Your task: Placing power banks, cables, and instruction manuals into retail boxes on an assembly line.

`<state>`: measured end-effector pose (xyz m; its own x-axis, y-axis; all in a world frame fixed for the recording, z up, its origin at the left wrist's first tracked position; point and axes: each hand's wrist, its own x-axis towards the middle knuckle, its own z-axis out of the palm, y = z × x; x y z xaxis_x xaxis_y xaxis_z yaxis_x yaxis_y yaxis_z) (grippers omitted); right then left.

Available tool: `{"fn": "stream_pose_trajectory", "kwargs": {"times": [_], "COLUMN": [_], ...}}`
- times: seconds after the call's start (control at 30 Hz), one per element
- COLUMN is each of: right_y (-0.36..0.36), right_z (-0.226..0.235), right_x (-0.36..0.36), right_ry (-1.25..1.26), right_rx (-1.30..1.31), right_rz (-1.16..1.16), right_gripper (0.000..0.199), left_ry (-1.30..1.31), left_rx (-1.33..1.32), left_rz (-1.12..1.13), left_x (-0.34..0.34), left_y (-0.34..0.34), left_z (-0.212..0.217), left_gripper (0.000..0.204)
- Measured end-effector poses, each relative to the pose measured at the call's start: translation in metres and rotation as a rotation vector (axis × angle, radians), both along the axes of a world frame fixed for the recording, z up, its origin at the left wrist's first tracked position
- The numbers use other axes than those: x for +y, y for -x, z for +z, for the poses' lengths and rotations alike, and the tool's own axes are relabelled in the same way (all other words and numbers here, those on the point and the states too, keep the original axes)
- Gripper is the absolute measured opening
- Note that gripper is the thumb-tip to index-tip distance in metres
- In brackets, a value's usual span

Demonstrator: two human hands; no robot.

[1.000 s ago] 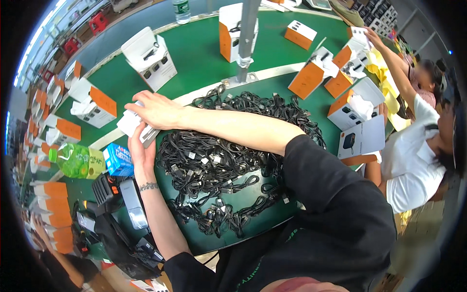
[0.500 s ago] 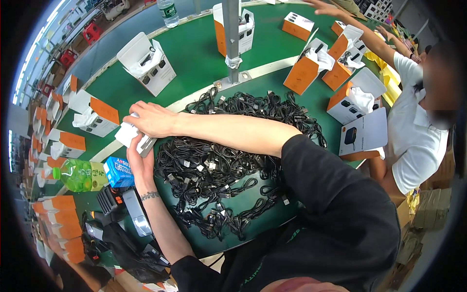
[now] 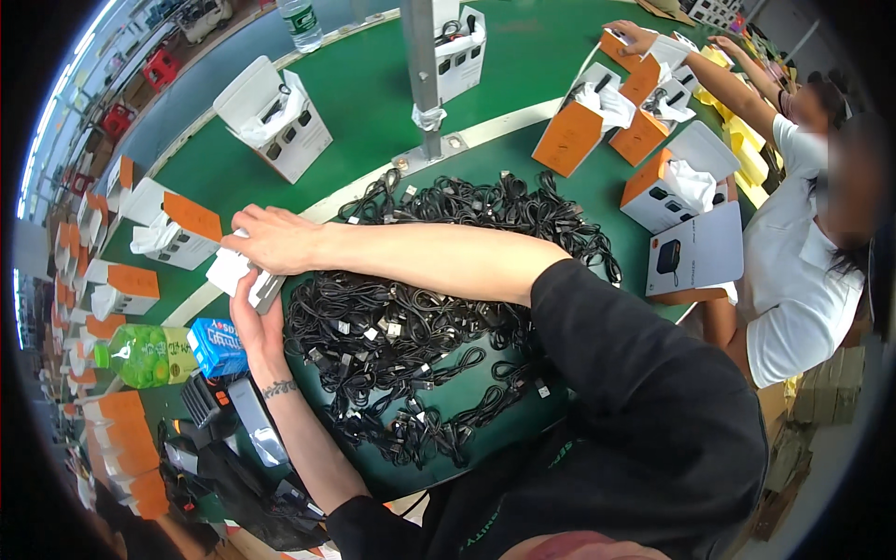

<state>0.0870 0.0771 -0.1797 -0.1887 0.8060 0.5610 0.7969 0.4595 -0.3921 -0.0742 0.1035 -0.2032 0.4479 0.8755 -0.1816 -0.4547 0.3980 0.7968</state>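
Note:
A small white box [image 3: 226,273] is held between my two hands over the left edge of the cable pile. My right hand [image 3: 273,241] crosses over from the right, its fingers bent on the box's top side. From below, my left hand [image 3: 258,325] grips the near side with its thumb raised against it. Part of the box is covered by my fingers. Right beside the hands lies a large heap of coiled black cables [image 3: 392,313] with light connector ends. Next to my left wrist stands a blue carton [image 3: 219,347].
A green drink bottle [image 3: 154,357] and a grey handheld device [image 3: 257,420] lie at the left. Open white-and-orange boxes [image 3: 280,131] stand around the green table. A metal post [image 3: 425,79] rises at the back. At the right, a co-worker's hand [image 3: 635,37] rests on a box.
My hands keep their hold on the white box with little movement. The co-worker's hand has come down onto a box at the back, which now stands farther right. The view has shifted slightly.

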Motion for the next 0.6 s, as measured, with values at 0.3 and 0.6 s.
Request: {"fn": "stream_pose_trajectory", "kwargs": {"times": [0.3, 0.6], "right_y": [0.001, 0.004], "right_z": [-0.001, 0.003], "right_x": [0.003, 0.003], "right_ry": [-0.125, -0.176], "right_rx": [0.038, 0.039], "right_rz": [-0.02, -0.062], "right_gripper": [0.033, 0.034], "left_ry": [-0.005, 0.022], "left_rx": [0.037, 0.014], "left_rz": [0.021, 0.049], "left_x": [0.001, -0.006], "left_y": [-0.001, 0.0], "left_z": [-0.001, 0.003], "left_gripper": [0.046, 0.044]}}
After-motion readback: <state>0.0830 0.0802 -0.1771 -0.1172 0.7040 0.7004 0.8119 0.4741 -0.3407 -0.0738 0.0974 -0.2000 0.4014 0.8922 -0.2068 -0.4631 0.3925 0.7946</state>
